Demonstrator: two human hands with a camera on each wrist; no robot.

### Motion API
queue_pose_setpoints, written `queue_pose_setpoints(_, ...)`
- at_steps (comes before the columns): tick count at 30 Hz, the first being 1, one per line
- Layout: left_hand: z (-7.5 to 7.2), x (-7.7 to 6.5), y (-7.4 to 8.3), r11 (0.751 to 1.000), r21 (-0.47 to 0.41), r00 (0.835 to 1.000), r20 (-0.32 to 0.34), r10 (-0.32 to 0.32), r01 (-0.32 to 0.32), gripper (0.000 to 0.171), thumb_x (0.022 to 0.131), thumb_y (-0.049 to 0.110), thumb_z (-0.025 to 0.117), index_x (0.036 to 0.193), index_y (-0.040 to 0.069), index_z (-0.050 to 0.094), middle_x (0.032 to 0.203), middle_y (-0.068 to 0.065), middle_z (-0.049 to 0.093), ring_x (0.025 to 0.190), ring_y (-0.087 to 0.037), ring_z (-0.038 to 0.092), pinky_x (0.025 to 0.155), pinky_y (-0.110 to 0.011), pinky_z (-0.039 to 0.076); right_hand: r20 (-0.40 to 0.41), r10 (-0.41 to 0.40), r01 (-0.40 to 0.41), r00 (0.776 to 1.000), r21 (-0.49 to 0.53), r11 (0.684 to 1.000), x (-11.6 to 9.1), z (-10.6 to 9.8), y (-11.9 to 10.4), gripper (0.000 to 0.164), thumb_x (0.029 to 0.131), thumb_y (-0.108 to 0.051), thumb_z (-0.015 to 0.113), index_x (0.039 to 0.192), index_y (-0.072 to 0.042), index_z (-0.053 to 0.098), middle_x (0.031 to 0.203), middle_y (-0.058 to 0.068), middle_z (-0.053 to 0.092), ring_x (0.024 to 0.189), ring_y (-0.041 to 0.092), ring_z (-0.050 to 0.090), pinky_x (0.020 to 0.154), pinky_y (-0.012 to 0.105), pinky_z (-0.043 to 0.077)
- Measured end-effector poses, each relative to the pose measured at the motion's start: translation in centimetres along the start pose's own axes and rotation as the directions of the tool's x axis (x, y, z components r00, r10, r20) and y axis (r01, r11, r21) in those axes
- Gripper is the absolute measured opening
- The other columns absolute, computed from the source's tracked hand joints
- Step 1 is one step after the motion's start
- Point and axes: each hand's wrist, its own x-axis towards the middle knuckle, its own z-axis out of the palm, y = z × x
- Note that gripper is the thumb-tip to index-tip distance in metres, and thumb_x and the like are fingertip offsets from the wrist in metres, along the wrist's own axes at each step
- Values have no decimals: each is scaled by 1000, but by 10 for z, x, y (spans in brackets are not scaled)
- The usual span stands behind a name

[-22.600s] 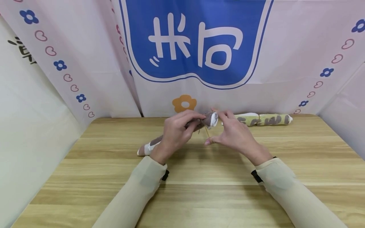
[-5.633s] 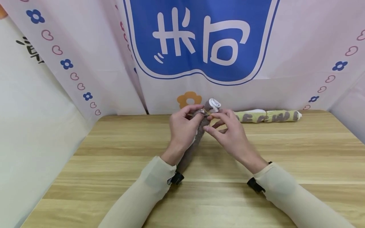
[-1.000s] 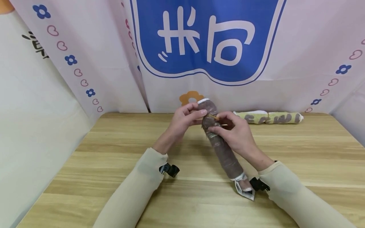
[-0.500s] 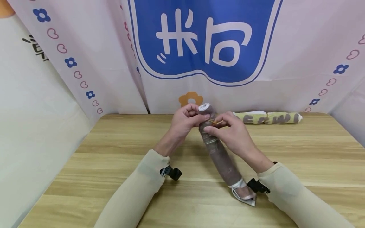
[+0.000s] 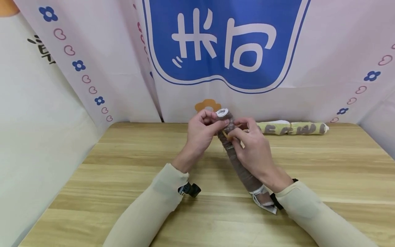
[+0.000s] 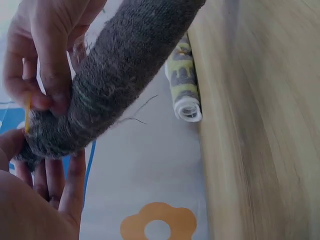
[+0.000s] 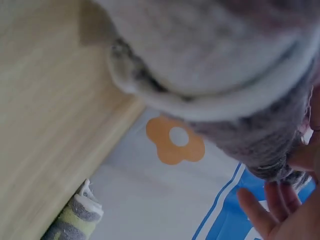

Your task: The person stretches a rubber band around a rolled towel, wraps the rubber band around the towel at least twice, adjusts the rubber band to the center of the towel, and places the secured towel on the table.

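A grey-brown rolled towel (image 5: 242,168) slants across the front of me in the head view, its white-edged coiled end up and its loose folded end down by my right wrist. My left hand (image 5: 199,132) grips the roll just below the coiled end, thumb in front. A thin yellow rubber band (image 5: 224,134) crosses the roll under that thumb. My right hand (image 5: 254,147) pinches the band with thumb and fingertips; the left wrist view shows the band (image 6: 27,115) stretched at the narrowed part of the towel (image 6: 125,65).
A second rolled towel (image 5: 296,128), yellow-green with grey markings, lies along the back edge of the wooden table (image 5: 139,192), banded around its middle. Behind the table hangs a printed cloth (image 5: 308,99) with a blue sign.
The towel's loose end has swung from the left round to the lower right since the oldest frame. In the last half second my right hand has turned over while pulling on the band.
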Motion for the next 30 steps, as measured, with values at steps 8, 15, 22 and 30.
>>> queue_pose_setpoints(8, 4, -2, 3, 999, 42, 999, -31, 10, -9, 25, 89, 3, 86, 91, 8, 62, 86, -4, 72, 82, -14, 64, 68, -24, 56, 106, 202, -192, 974, -102, 976, -1, -4, -8, 54, 78, -31, 99, 107, -2, 64, 107, 13, 59, 81, 28, 62, 59, 45, 54)
queue_pose_setpoints(15, 7, -3, 6, 992, 123, 999, -19, 40, -37, 24, 88, 4, 87, 92, 6, 63, 85, -5, 72, 79, -13, 64, 67, -24, 55, 76, 187, -177, 979, -126, 976, -1, -7, -9, 35, 82, -13, 92, 101, -3, 64, 101, 12, 60, 84, 29, 63, 63, 47, 57)
queue_pose_setpoints(22, -6, 6, -1, 989, -96, 983, 162, -92, 108, 38, 97, 4, 75, 131, 0, 58, 112, -18, 74, 95, -18, 72, 84, -36, 63, 157, 301, -327, 941, 181, 928, 7, -17, 6, 19, 90, 3, 82, 100, -1, 67, 100, 12, 66, 96, 27, 70, 75, 41, 63)
queue_pose_setpoints(30, -16, 12, -5, 970, -45, 928, 306, -214, 238, 37, 100, 16, 75, 133, 1, 70, 122, -11, 74, 105, -20, 71, 94, -39, 60, 380, 363, -494, 851, 344, 798, 16, -27, 18, 16, 95, -3, 81, 103, -2, 67, 102, 10, 68, 99, 25, 70, 77, 30, 60)
